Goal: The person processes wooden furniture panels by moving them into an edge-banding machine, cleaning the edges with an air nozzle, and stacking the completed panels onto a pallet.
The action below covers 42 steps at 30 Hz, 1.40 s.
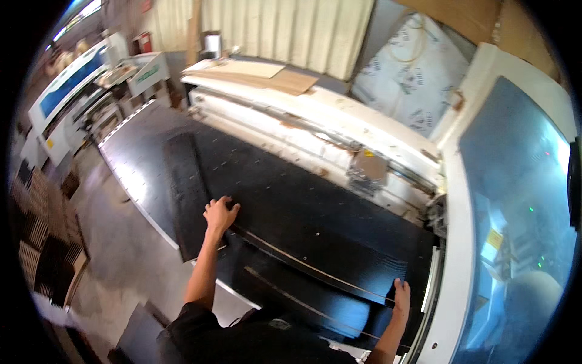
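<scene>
Both hands [221, 213] on black panel [315, 224]

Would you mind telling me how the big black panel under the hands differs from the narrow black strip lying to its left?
The big black panel is wide, and both the left hand and the right hand grip its near edge. The narrow black strip is slim and untouched, running away from the person. Both are dark, flat boards on the machine bed.

Left hand [220, 214] and right hand [401, 295] gripping a black panel [315, 224], white machine bed [315, 115] behind
</scene>
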Available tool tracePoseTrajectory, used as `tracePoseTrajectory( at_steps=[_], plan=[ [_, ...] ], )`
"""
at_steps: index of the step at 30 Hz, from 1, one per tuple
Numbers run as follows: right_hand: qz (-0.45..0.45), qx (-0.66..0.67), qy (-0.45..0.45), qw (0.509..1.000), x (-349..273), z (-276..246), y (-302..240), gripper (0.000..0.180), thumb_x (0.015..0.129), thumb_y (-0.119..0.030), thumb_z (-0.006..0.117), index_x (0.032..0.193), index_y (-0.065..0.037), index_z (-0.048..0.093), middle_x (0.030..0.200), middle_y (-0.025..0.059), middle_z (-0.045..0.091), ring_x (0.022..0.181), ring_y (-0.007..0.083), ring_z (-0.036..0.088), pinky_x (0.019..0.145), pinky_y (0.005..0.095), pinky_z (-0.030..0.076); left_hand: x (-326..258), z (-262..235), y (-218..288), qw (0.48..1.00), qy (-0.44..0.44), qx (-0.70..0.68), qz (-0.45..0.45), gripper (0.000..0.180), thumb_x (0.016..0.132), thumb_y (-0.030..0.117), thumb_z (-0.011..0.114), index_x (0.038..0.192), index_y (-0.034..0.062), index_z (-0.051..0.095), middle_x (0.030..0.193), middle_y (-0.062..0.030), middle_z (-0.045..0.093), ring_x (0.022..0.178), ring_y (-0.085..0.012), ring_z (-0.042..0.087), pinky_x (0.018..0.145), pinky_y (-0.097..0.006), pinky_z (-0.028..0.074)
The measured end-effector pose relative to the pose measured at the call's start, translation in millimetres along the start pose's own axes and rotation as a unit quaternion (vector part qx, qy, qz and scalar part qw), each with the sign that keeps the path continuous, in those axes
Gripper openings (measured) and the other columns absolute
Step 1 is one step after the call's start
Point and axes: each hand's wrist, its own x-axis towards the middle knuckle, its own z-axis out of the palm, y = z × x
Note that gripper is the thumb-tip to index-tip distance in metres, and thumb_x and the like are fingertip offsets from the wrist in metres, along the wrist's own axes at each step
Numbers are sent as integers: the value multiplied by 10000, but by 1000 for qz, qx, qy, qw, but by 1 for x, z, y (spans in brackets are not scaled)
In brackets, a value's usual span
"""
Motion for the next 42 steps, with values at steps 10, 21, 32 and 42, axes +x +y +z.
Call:
tracePoseTrajectory(
  at_steps=[10,21,32,42],
  plan=[
    [11,100,-46,994,-99,153,-59,353,979,-254,667,1217,0,614,1158,101,664,1041,214,602,970,342,456,47,-20,-142,977,197,61,44,616,845,479,753,1345,146,617,1411,-314,481,1336,-494,415,1084,-613,334],
    [180,95,-611,765,-252,326,-94,317,1029,-254,586,1228,-9,571,1164,121,647,1164,277,663,872,345,566,-15,-30,-147,997,66,-17,-33,827,889,644,633,1553,220,381,1628,-352,126,1521,-533,-24,1177,-686,41],
    [-39,-28,-655,754,-245,286,-92,379,1053,-238,574,1365,-23,584,1183,114,713,1058,158,663,919,305,527,64,-32,-208,995,45,93,-1,852,867,755,554,1554,272,408,1660,-256,165,1520,-511,112,1188,-637,210],
    [-220,-153,-129,955,-198,131,-33,381,955,-286,690,1270,-73,660,1282,143,664,1187,347,620,1037,477,468,110,-22,-209,993,27,114,30,777,906,710,558,1551,307,396,1635,-242,255,1501,-502,193,1187,-540,302]
  ],
)
